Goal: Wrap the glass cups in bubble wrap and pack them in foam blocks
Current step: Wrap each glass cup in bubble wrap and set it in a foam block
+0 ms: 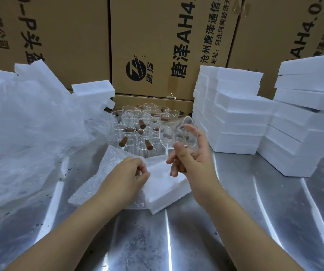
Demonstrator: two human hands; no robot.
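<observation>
My right hand (193, 159) holds a clear glass cup (178, 134) tilted in the air, gripping its brown wooden handle below. My left hand (127, 175) pinches the edge of a bubble wrap sheet (106, 169) that lies on the steel table. A white foam block (167, 189) rests partly on that sheet, just right of my left hand. Behind both hands stands a cluster of several more glass cups (137, 124) with brown handles.
Stacks of white foam blocks (233, 118) rise at the right, with a further stack (309, 122) beyond. A heap of clear plastic and bubble wrap (26, 130) fills the left. Large cardboard boxes (167, 42) wall off the back. The shiny metal table (176, 241) spreads in front.
</observation>
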